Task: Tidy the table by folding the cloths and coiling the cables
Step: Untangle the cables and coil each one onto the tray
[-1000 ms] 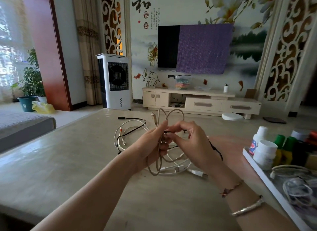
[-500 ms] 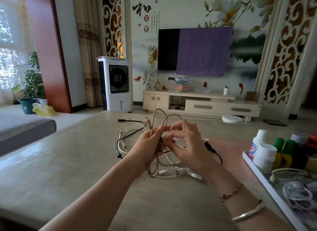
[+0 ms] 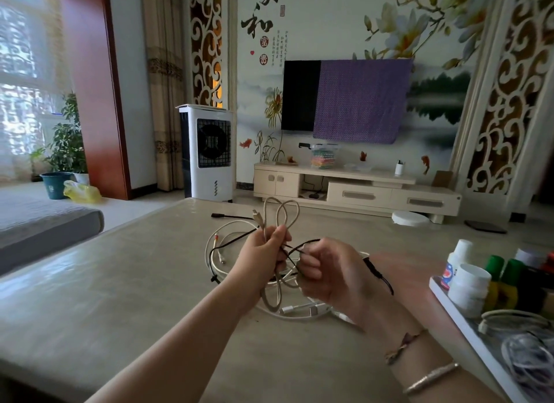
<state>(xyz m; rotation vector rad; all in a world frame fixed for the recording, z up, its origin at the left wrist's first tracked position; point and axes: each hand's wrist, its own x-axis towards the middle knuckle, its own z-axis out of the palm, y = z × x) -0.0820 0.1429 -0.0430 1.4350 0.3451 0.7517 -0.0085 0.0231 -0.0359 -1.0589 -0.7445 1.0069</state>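
My left hand (image 3: 263, 257) grips a beige braided cable (image 3: 281, 210) gathered into loops above the table (image 3: 120, 297); loops stick up above the fist and hang below it. Just to its right, my right hand (image 3: 326, 270) is curled around a thin black cable (image 3: 302, 245) that runs across to the left hand. A pile of white cables (image 3: 302, 309) lies on the table under both hands, and another black cable (image 3: 230, 216) trails off behind.
At the right edge a white tray (image 3: 449, 306) holds white bottles (image 3: 467, 285), green-capped bottles (image 3: 503, 279) and coiled cables (image 3: 521, 321). A grey sofa (image 3: 36, 222) stands left of the table. The TV stand and air cooler are far behind.
My right hand has closed from spread fingers into a fist and pulled slightly away to the right. The left hand holds the looped beige cable in about the same place.
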